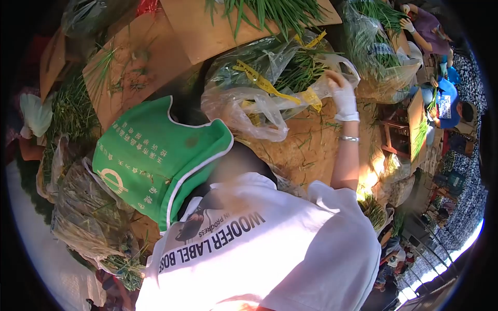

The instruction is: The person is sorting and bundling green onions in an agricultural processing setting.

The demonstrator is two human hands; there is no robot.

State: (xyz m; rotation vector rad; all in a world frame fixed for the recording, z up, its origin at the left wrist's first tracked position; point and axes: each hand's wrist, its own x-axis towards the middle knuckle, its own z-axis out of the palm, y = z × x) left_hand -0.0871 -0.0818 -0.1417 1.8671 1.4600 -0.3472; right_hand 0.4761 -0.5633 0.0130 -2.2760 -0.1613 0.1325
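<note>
My right hand (341, 97), in a white glove with bare fingertips showing, is at the right rim of a clear plastic bag (264, 116). Its fingers are curled on the bag's edge. Long green leafy stalks (301, 70) lie inside the bag, and yellow printed tape (267, 83) runs across it. The bag rests on a brown cardboard surface (298, 155) scattered with leaf scraps. My left hand is out of view.
More green stalks (270, 13) lie on cardboard (199, 31) at the top. A green apron (150, 150) covers my lap. Filled plastic bags (85, 207) stand at left. Another person's gloved hand (36, 115) is at far left; co-workers (433, 36) work at right.
</note>
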